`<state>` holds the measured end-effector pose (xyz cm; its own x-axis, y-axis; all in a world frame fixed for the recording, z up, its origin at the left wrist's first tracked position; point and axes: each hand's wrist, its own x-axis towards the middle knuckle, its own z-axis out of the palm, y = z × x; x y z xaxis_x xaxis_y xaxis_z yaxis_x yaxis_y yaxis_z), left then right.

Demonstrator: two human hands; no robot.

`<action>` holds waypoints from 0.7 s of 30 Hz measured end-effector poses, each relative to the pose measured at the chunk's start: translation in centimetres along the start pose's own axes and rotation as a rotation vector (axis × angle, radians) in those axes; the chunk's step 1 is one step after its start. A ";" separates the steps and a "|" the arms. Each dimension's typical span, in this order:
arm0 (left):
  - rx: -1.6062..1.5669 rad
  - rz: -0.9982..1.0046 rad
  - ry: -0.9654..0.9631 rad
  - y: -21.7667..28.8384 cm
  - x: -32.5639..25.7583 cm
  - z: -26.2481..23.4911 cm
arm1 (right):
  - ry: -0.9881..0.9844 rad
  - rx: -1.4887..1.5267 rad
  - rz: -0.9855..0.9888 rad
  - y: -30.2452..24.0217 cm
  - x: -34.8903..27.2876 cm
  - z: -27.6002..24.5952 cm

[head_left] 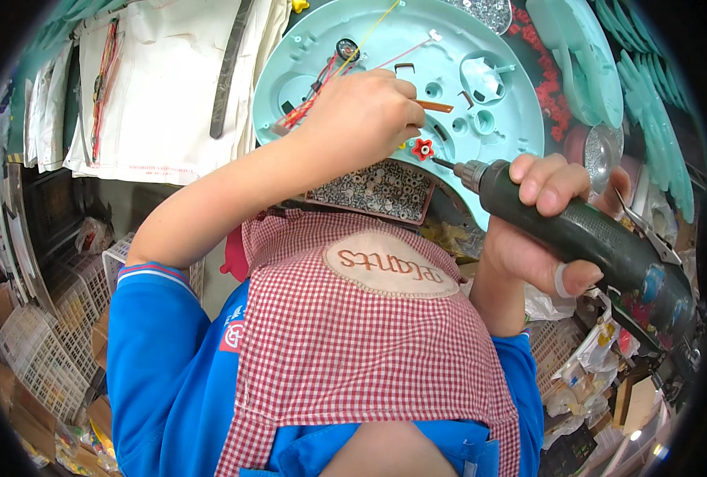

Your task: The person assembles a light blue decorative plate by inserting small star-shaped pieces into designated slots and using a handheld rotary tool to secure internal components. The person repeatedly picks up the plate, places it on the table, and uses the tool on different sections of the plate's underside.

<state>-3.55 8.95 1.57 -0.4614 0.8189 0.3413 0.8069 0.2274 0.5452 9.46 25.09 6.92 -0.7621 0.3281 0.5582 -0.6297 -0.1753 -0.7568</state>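
My left hand (361, 111) is closed over a teal plastic shell (520, 119). A thin orange-brown strip (436, 106) sticks out from its fingertips. My right hand (548, 215) wraps round a dark electric screwdriver (600, 234), a pale band on one finger. The bit points left, its tip close to a red star-shaped piece (423, 149) on the shell. A pointed silver metal tool (651, 230) shows beside the right hand; whether the fingers hold it is unclear. Red, yellow and black wires (313, 103) and a small round black part (348, 50) lie in the shell.
A tray of small metal screws (381, 191) sits between the shell and my apron. White bags (154, 87) lie at left. More teal shells (647, 119), red small parts (556, 71) and a clear container (604, 151) are at right. White baskets (47, 362) stand low at left.
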 end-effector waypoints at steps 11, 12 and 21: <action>-0.176 -0.070 -0.160 -0.7 1.7 0.3 | 0.052 -0.004 -0.020 2.5 2.5 -1.1; -0.160 -0.065 -0.156 -0.9 1.4 0.2 | 0.028 -0.021 -0.014 2.2 2.5 -1.4; -0.138 0.041 -0.004 0.6 0.6 0.1 | 0.080 0.082 -0.007 1.8 2.4 -0.3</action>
<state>-3.32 9.66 1.98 -0.4276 0.8280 0.3626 0.7667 0.1197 0.6308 6.54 25.89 6.85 -0.7453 0.4016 0.5322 -0.6477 -0.2470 -0.7207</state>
